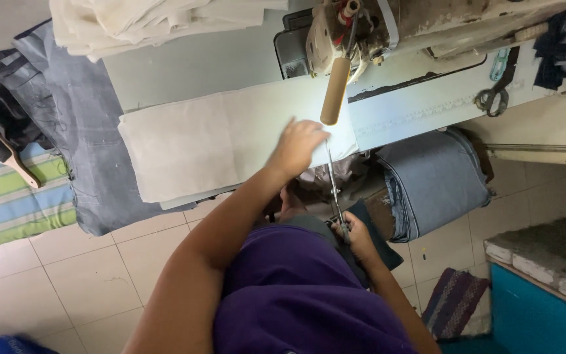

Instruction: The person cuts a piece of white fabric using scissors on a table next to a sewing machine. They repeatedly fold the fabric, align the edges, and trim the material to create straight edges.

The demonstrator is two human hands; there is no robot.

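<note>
My left hand (298, 145) rests on the near edge of a cream cloth piece (211, 134) that lies flat on the sewing table, fingers pressing or pinching the fabric edge. My right hand (355, 236) is down by my lap, closed around the handles of long metal scissors (333, 183). The blades point up toward the cloth edge beside my left hand. A sewing machine (352, 29) stands at the back of the table, with a tan cylindrical handle (335, 90) hanging in front of it.
Folded cream fabric (145, 19) is stacked at the table's far left. Grey cloth (80, 131) hangs over the left side, with a wooden brush (4, 154) on a striped mat. Another pair of scissors (492, 95) lies on the right. Folded blue-grey fabric (433, 180) sits under the table.
</note>
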